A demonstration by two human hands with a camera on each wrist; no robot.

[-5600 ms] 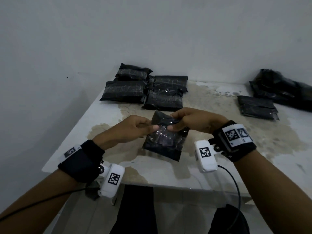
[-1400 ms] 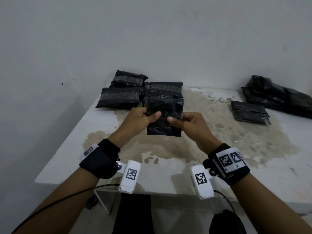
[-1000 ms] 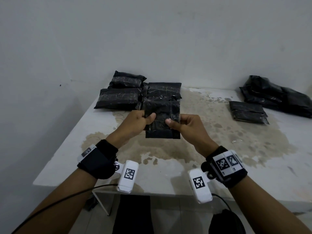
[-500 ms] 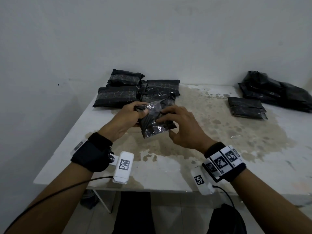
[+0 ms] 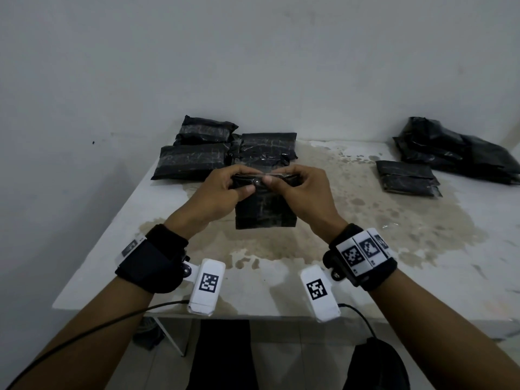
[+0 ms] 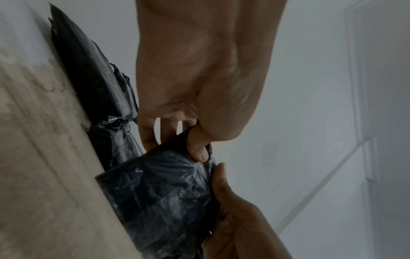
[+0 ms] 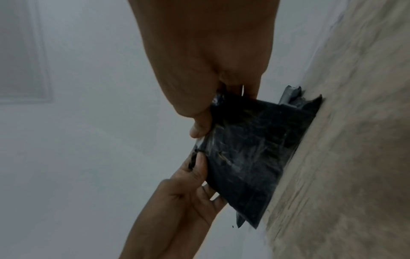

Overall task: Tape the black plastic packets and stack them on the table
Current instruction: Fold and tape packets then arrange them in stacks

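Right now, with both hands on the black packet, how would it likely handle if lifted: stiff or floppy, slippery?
The black packet likely holds its shape: it stands on edge on the table with straight sides. Its glossy, crinkled wrap looks somewhat slippery, so the left hand and right hand pinching the top fold seems sensible. Probably not fragile; weight can't be told.

A plain white plastered wall (image 5: pixel 253 66) is seen behind a white, brown-stained tabletop (image 5: pixel 365 220). Pale floor tiles (image 5: pixel 281 367) are visible below. Lighting is dim.

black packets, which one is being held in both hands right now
The packet at the table's middle front, pinched at its top edge by both hands; the others lie untouched.
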